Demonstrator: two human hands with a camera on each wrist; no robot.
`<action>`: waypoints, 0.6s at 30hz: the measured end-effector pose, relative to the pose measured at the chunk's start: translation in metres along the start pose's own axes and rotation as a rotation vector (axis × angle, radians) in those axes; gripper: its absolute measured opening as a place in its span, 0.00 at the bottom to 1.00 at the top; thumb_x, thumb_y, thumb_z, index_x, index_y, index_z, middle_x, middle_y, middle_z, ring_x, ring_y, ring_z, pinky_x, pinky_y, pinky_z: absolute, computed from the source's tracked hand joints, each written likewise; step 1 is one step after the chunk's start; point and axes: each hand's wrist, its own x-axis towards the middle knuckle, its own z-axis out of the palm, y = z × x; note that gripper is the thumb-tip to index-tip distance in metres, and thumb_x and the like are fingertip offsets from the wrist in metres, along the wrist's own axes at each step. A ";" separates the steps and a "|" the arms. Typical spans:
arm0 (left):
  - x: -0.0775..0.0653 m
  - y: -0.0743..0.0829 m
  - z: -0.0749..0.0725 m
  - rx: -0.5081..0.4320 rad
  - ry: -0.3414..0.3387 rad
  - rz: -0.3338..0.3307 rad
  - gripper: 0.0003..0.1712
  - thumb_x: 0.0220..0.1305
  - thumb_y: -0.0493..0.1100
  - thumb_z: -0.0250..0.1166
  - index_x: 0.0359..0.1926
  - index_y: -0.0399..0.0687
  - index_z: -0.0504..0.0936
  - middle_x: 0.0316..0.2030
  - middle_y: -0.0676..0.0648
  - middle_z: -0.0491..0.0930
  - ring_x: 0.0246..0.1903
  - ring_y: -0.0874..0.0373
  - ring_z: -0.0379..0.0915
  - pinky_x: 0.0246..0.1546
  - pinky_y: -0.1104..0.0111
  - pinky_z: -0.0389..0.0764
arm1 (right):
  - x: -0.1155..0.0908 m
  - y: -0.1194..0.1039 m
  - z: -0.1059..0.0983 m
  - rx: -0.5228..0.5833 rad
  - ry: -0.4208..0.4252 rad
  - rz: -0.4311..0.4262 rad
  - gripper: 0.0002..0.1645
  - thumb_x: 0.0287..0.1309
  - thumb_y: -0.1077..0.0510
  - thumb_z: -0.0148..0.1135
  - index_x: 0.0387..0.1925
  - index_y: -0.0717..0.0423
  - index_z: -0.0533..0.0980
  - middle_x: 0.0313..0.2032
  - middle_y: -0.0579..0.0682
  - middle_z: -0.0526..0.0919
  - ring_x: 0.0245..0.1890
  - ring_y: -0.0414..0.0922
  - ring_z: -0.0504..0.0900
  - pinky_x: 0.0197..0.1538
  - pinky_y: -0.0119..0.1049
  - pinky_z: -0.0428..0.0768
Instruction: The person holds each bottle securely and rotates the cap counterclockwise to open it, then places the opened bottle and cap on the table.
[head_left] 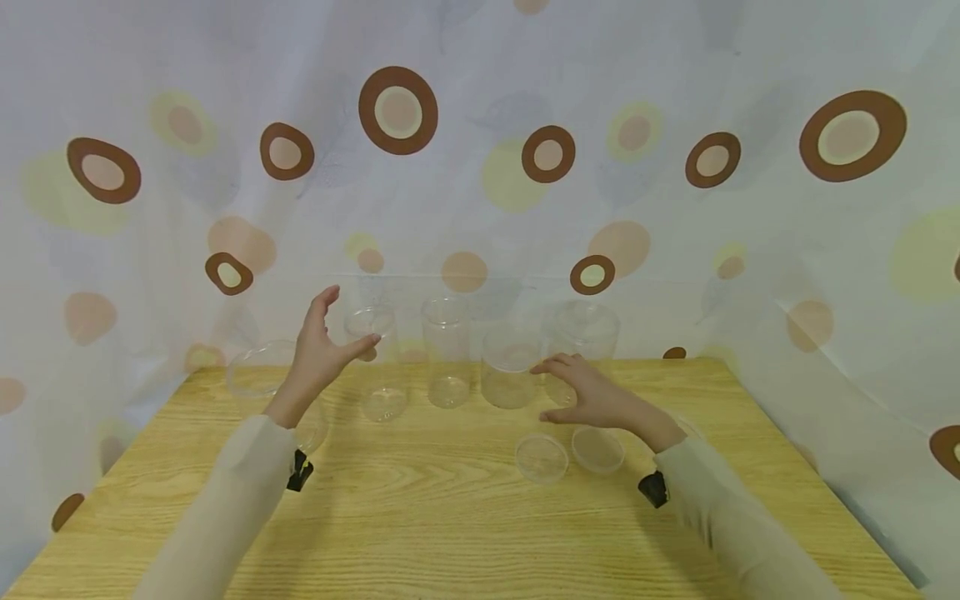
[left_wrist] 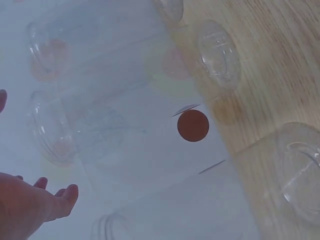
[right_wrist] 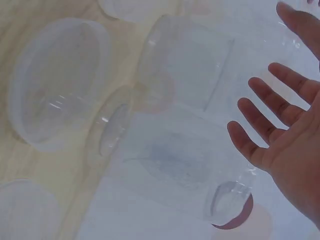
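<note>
My left hand [head_left: 318,354] hovers at the back left, fingers and thumb spread apart, holding nothing. Its thumb overlaps a tall clear jar [head_left: 386,404] in the head view. Left of the wrist stands a wide clear jar [head_left: 258,392], partly hidden by the arm. My right hand [head_left: 592,400] is raised over the back right with thumb and fingers apart, also holding nothing. Around its fingertips are a shorter wide jar [head_left: 510,387] and a clear jar with a rounded top [head_left: 583,329]. In the right wrist view the right-hand fingers [right_wrist: 257,122] extend straight beside the jars.
Another tall clear jar [head_left: 447,358] stands mid-row. Two round translucent lids [head_left: 542,458] lie flat in front of the right-hand jars, and a third rim shows behind the right wrist. A patterned curtain [head_left: 480,200] hangs along the wooden table's [head_left: 420,508] back edge.
</note>
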 end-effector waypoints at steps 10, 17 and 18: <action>-0.007 0.040 0.008 0.039 -0.009 0.134 0.50 0.48 0.45 0.71 0.68 0.47 0.52 0.68 0.45 0.53 0.68 0.47 0.45 0.64 0.48 0.54 | 0.017 0.001 -0.017 0.030 0.121 0.034 0.36 0.54 0.52 0.64 0.60 0.61 0.63 0.58 0.59 0.67 0.57 0.58 0.65 0.57 0.57 0.65; -0.015 0.051 0.030 0.044 -0.059 0.235 0.47 0.50 0.45 0.70 0.67 0.49 0.55 0.66 0.45 0.56 0.67 0.48 0.49 0.64 0.49 0.55 | 0.025 0.000 -0.012 0.085 0.179 0.096 0.36 0.54 0.52 0.63 0.62 0.59 0.62 0.60 0.59 0.65 0.58 0.59 0.66 0.58 0.55 0.66; -0.016 0.052 0.034 0.038 -0.071 0.241 0.47 0.50 0.45 0.70 0.67 0.49 0.55 0.66 0.45 0.56 0.67 0.48 0.49 0.64 0.49 0.56 | 0.025 0.000 -0.011 0.091 0.188 0.105 0.36 0.55 0.52 0.63 0.62 0.59 0.62 0.60 0.59 0.65 0.58 0.59 0.65 0.58 0.55 0.67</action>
